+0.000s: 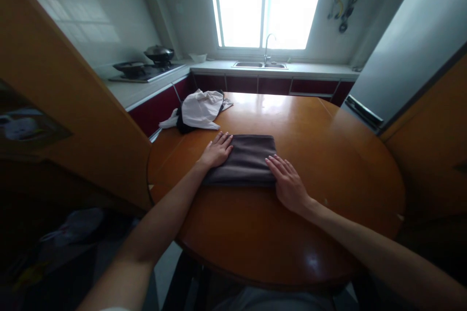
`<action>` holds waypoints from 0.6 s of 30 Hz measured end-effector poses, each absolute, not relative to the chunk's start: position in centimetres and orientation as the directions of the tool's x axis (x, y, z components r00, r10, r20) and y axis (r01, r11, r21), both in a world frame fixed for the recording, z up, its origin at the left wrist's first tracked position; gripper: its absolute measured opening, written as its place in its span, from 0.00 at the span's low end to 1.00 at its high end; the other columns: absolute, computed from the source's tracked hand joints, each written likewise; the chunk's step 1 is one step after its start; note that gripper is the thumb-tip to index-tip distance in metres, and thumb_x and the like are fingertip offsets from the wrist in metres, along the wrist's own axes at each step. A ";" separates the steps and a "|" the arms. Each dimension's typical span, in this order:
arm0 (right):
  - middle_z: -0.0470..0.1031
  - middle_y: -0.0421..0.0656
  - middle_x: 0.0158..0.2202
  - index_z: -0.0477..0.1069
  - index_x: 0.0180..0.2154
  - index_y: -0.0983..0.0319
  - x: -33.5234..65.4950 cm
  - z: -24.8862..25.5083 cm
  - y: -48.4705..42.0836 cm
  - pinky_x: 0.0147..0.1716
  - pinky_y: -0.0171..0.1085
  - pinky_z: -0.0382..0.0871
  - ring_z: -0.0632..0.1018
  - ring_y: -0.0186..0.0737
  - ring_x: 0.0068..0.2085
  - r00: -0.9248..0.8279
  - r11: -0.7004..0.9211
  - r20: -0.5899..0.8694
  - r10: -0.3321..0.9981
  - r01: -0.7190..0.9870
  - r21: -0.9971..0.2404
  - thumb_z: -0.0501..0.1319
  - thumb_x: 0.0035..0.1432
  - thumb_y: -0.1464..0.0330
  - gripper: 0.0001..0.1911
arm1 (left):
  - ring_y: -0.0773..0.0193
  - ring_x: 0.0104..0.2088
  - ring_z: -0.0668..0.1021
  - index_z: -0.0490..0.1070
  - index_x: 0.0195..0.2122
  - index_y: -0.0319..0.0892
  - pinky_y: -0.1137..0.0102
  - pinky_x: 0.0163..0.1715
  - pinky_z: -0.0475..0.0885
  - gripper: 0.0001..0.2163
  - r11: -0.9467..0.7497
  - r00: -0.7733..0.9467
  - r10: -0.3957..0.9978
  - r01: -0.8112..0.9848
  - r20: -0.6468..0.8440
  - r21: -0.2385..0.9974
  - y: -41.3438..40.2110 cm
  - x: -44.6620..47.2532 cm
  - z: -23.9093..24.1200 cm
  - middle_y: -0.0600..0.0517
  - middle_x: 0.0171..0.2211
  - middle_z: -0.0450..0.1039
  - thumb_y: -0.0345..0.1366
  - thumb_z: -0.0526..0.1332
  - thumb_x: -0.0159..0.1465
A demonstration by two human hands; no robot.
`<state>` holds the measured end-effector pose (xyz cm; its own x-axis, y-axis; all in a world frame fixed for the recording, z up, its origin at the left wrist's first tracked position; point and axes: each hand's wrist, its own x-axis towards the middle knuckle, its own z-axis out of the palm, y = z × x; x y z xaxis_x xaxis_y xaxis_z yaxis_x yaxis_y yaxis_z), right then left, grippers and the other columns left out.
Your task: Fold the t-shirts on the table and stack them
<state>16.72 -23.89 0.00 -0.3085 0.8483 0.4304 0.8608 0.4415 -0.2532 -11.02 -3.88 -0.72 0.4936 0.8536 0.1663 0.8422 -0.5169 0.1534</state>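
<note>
A dark grey-brown folded cloth (248,160) lies flat on the wooden table (310,146), roughly rectangular, with a few soft creases across it. My left hand (216,150) rests on its left edge, fingers stretched out and pointing away from me. On the right edge lies my right hand (290,182), its fingers extended over the cloth and the palm beside it on the table. Neither hand grips the fabric. Beyond my left hand sits a crumpled heap of white and black clothing (200,109).
The table has a rounded edge near my body. Behind it runs a counter with a sink (260,64) under a window. A stove with a lidded wok (159,53) and a pan (129,67) stands at the left. A refrigerator (394,48) rises at the right.
</note>
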 end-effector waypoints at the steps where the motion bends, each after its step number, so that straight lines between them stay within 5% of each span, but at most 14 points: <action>1: 0.54 0.48 0.73 0.53 0.72 0.62 17.1 -0.4 -24.1 0.70 0.54 0.48 0.51 0.45 0.73 -0.364 0.463 0.385 0.848 0.863 -0.205 0.49 0.52 0.81 0.45 | 0.50 0.74 0.48 0.53 0.73 0.45 0.47 0.68 0.55 0.27 -0.518 0.496 0.853 0.841 0.164 0.153 -3.9 -11.0 -0.7 0.47 0.74 0.47 0.48 0.44 0.75; 5: 0.44 0.47 0.75 0.47 0.73 0.61 18.0 -1.2 -24.6 0.71 0.55 0.44 0.44 0.46 0.75 -0.464 0.494 0.237 0.854 0.865 -0.088 0.49 0.54 0.81 0.45 | 0.51 0.74 0.47 0.53 0.73 0.44 0.48 0.68 0.54 0.27 -0.521 0.501 0.852 0.840 0.154 0.151 -3.9 -11.1 -0.8 0.47 0.74 0.45 0.47 0.44 0.75; 9: 0.44 0.47 0.75 0.50 0.73 0.60 18.5 -0.2 -24.8 0.70 0.58 0.44 0.45 0.48 0.74 -0.475 0.503 0.184 0.860 0.850 -0.155 0.50 0.64 0.73 0.36 | 0.51 0.74 0.46 0.52 0.73 0.44 0.46 0.68 0.52 0.27 -0.512 0.496 0.858 0.843 0.134 0.163 -4.0 -11.0 -0.4 0.46 0.74 0.45 0.47 0.44 0.75; 12: 0.48 0.47 0.74 0.55 0.71 0.57 18.7 1.7 -23.5 0.70 0.59 0.47 0.49 0.48 0.74 -0.403 0.474 0.275 0.873 0.835 -0.279 0.49 0.70 0.66 0.30 | 0.49 0.74 0.45 0.51 0.73 0.48 0.39 0.67 0.48 0.27 -0.498 0.488 0.867 0.851 0.097 0.170 -4.4 -10.9 0.5 0.48 0.75 0.43 0.47 0.44 0.75; 18: 0.54 0.50 0.72 0.61 0.68 0.62 15.8 2.9 -18.6 0.69 0.54 0.52 0.55 0.47 0.73 -0.247 0.420 0.417 0.875 0.815 -0.399 0.48 0.68 0.70 0.29 | 0.49 0.74 0.48 0.52 0.73 0.48 0.38 0.68 0.43 0.26 -0.560 0.535 0.821 0.823 0.197 0.099 -8.2 -9.2 2.8 0.47 0.74 0.47 0.47 0.44 0.76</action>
